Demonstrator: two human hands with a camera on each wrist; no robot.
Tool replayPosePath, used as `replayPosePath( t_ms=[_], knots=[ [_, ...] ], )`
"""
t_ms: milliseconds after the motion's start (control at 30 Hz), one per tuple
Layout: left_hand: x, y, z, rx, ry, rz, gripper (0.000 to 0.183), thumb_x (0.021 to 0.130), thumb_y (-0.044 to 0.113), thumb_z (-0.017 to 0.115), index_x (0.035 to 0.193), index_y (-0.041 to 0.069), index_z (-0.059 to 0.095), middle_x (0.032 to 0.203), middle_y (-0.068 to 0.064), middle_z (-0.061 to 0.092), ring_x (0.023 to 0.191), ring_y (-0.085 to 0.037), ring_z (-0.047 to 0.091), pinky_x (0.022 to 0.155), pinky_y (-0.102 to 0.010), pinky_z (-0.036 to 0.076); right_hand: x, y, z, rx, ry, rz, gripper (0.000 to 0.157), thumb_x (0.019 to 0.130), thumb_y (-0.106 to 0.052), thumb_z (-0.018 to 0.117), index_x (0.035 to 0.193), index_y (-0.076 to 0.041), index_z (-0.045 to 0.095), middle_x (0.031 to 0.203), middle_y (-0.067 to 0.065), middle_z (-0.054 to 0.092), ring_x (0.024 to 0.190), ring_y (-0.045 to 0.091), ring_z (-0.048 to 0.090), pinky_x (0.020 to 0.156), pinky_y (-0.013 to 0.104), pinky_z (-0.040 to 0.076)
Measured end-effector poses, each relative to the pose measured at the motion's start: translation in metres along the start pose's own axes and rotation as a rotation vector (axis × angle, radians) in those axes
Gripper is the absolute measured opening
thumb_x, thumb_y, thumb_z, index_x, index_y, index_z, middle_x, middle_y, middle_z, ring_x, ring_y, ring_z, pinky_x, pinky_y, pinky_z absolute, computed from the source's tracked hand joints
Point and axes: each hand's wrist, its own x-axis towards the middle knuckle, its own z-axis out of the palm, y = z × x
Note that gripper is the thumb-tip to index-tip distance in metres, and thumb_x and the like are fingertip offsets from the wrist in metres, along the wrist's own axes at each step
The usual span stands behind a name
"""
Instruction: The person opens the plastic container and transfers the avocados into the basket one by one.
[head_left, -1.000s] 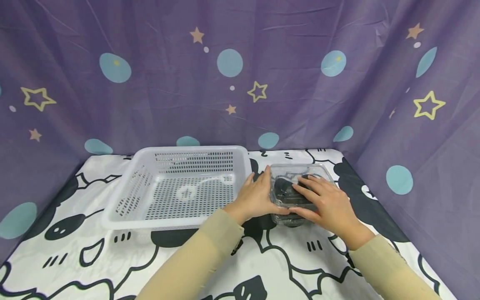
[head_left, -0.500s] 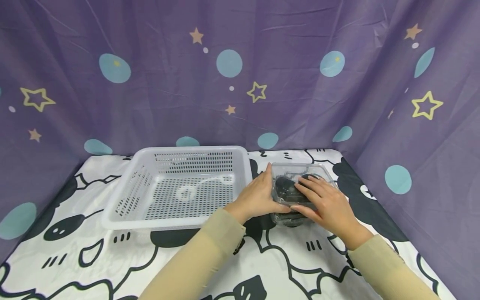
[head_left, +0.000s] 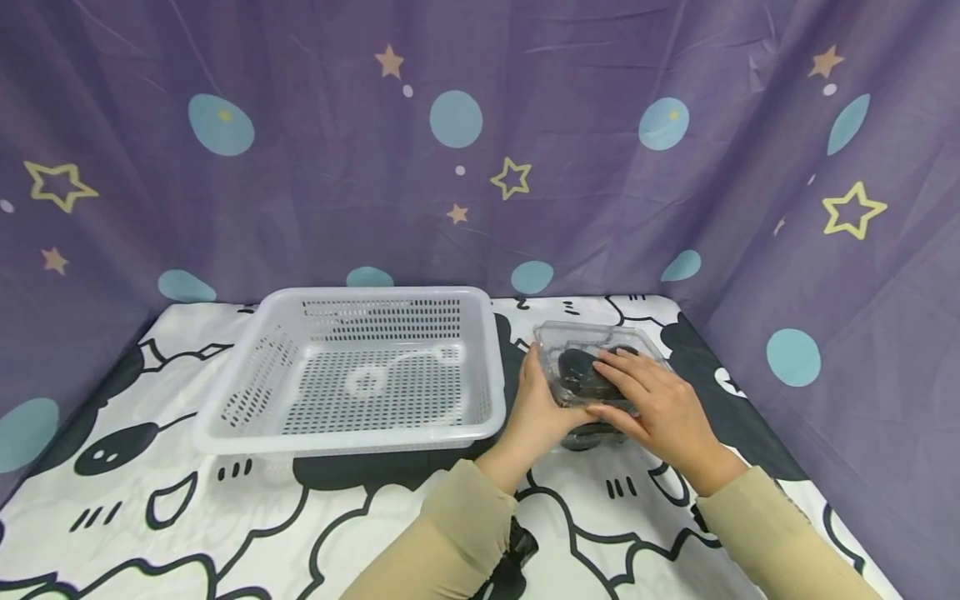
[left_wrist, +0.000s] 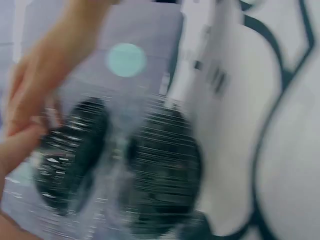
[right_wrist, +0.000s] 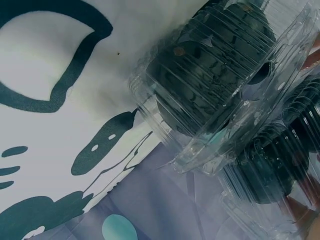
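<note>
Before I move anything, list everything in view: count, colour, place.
white basket: 1, white, on the cloth, left of the packaging
clear packaging: one box or a stack, can't tell; transparent, under the hands
dark rounded items: at least 2, near black, inside the packaging
printed cloth: 1, white with black drawings, under everything
curtain: count unclear, purple with stars and blue spots, behind and at the sides
small item: 1, black, beside the left sleeve, partly hidden
sleeves: 2, beige, on the forearms
left hand: 1, bare, at the packaging's left side
right hand: 1, bare, on the packaging's top
</note>
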Motion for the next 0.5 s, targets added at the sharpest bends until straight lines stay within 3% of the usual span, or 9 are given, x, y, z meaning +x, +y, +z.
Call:
replayPosePath(
  t_ms=[167,367,500],
  knots=[
    [0.002,-0.019,0.007,0.091,0.060,0.102,0.125,0.074,0.040,0.087,0.159,0.004,0.002,0.164,-0.022,0.008,0.152,-0.041,0.010,0.119,-0.060,0.018,0.000,0.001,0.003,-0.016,-0.009,-0.047,0.070,0.098,-0.064,0.040,0.124,-0.005,0.068,0.125,0.014,0.068,0.114,0.037,0.064,0.096,0.056,0.049],
    [0.010,-0.036,0.003,0.075,-0.007,0.121,0.129,0.074,0.049,0.085,0.160,0.016,-0.006,0.166,-0.017,0.003,0.151,-0.040,0.014,0.115,-0.061,0.027,0.003,0.001,0.005,-0.046,-0.053,-0.099,0.070,0.101,-0.061,0.035,0.125,-0.003,0.066,0.124,0.016,0.068,0.114,0.038,0.064,0.097,0.055,0.049],
    [0.017,-0.044,0.002,0.066,-0.020,0.157,0.130,0.071,0.052,0.085,0.159,0.011,-0.001,0.165,-0.018,0.006,0.150,-0.041,0.016,0.115,-0.064,0.024,0.003,0.002,0.005,-0.058,-0.059,-0.157,0.063,0.104,-0.054,0.035,0.126,-0.003,0.065,0.123,0.017,0.068,0.112,0.039,0.065,0.096,0.055,0.050]
  ],
)
